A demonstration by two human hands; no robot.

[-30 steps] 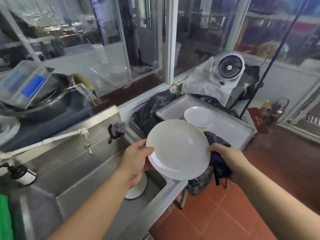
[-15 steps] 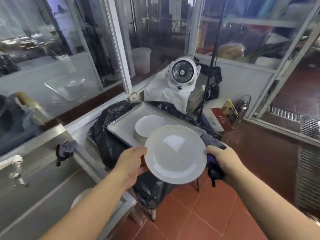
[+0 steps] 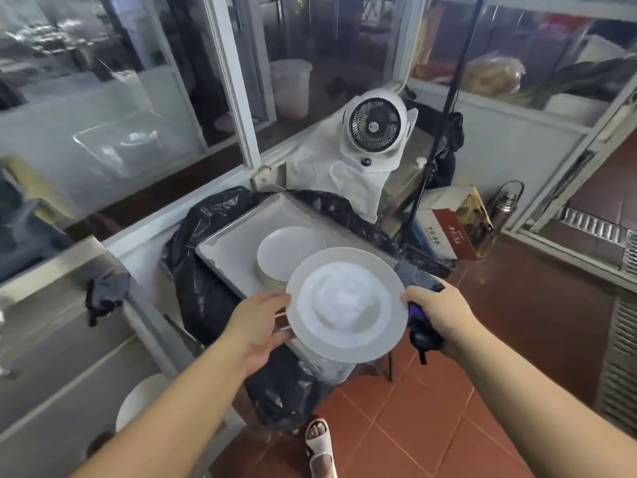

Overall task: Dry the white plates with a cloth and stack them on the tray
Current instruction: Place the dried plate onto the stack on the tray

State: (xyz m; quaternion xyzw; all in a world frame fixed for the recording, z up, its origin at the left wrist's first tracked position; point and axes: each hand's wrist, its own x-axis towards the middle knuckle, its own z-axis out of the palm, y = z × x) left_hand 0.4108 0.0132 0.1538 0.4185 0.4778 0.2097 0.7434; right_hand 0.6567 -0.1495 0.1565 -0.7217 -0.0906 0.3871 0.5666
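Note:
I hold a white plate (image 3: 344,305) nearly level between both hands, just above the near edge of the metal tray (image 3: 227,253). My left hand (image 3: 258,326) grips its left rim. My right hand (image 3: 437,308) holds the right rim together with a dark purple-grey cloth (image 3: 418,282) bunched under the fingers. A stack of white plates (image 3: 287,253) sits on the tray just beyond the held plate. Another white plate (image 3: 138,401) lies in the sink at lower left.
The tray rests on something wrapped in black plastic (image 3: 196,270). A steel sink (image 3: 69,357) is at left with a dark rag (image 3: 107,294) on its rim. A white fan (image 3: 375,127), a black pole (image 3: 434,157) and boxes (image 3: 448,232) stand behind. My sandalled foot (image 3: 320,446) is on red tiles.
The view swung right from the sink toward the tray. Both hands carried the plate over, and it tilted from facing me to nearly level, above the tray's near edge.

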